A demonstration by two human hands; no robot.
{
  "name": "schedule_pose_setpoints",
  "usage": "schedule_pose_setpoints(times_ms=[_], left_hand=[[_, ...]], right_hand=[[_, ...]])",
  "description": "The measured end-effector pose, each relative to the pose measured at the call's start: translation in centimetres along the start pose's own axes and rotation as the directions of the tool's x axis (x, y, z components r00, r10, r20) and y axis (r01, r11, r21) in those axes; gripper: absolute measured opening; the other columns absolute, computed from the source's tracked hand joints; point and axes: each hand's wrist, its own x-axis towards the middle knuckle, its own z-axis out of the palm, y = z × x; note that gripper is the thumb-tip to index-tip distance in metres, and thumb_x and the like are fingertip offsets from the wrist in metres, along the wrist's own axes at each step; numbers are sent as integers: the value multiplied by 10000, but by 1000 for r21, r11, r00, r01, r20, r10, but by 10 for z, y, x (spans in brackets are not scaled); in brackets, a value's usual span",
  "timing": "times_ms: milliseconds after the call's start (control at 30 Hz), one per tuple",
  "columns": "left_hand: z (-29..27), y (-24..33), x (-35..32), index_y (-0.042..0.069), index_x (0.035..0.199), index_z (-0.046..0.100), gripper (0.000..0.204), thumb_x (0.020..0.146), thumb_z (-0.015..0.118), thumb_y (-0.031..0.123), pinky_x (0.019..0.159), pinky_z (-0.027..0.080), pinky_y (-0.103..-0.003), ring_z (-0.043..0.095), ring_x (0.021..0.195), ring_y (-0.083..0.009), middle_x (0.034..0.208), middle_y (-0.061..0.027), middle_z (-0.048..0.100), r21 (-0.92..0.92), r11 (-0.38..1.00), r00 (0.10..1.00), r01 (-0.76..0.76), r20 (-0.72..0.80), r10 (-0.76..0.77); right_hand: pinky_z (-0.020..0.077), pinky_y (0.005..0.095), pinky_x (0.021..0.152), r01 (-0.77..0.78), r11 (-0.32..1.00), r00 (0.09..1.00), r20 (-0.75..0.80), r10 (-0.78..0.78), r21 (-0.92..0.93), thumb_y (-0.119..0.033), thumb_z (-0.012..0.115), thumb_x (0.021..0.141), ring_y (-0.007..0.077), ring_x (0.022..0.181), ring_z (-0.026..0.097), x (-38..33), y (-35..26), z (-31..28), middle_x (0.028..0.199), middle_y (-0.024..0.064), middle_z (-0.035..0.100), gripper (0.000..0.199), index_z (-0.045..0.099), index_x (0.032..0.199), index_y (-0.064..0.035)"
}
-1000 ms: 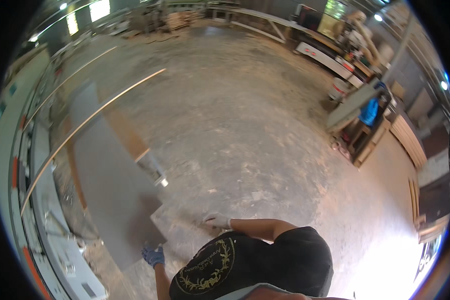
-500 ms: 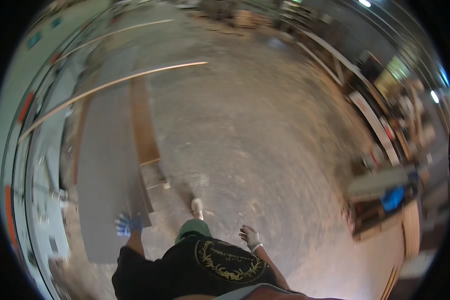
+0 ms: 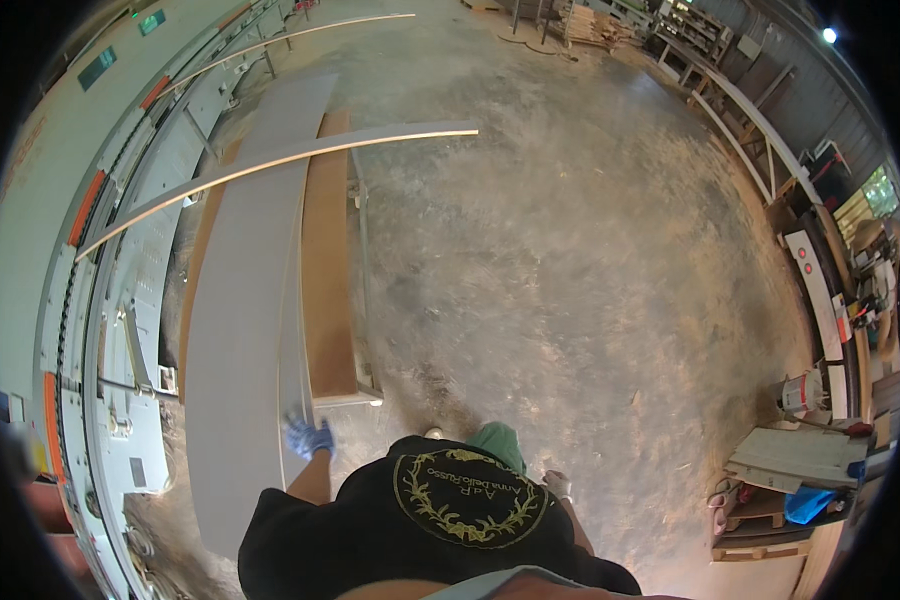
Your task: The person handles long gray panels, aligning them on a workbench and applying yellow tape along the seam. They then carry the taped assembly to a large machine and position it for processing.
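A long grey panel lies lengthwise on a low stack of brown boards to my left. My left hand, in a blue glove, grips the panel's right edge near its close end. My right hand, in a white glove, hangs beside my hip over the dusty floor and holds nothing. My black shirt with a gold emblem hides both forearms and the panel's nearest corner.
A long grey-green machine with orange marks runs along the left. A thin pale strip arches across above the panel. Workbenches, a board stack and shelves line the right side. Sawdust covers the concrete floor.
My view has swung round, so the panel now runs straight ahead. My right hand has left the panel and dropped to my side. My left hand stays on the panel.
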Motion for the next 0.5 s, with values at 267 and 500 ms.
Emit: schedule_pose_setpoints(times_ms=[267, 500], left_hand=[[25, 308, 4, 136, 1430, 230, 837, 748, 639, 395, 1080, 246, -414, 286, 1307, -382, 1450, -228, 231, -299, 794, 834, -530, -15, 551], [12, 491, 13, 151, 1432, 216, 842, 763, 652, 419, 1068, 289, -403, 252, 1346, -343, 1471, -189, 226, -377, 884, 852, -275, 331, 406]], right_hand=[[530, 321, 517, 25, 968, 1000, 22, -20, -250, -109, 570, 782, 180, 637, 573, 145, -142, 21, 770, 86, 584, 213, 593, 950, 21], [522, 309, 567, 86, 957, 996, 1, -89, -277, -151, 570, 818, 184, 704, 600, 301, -356, 86, 843, 94, 610, 260, 603, 1006, 26]])
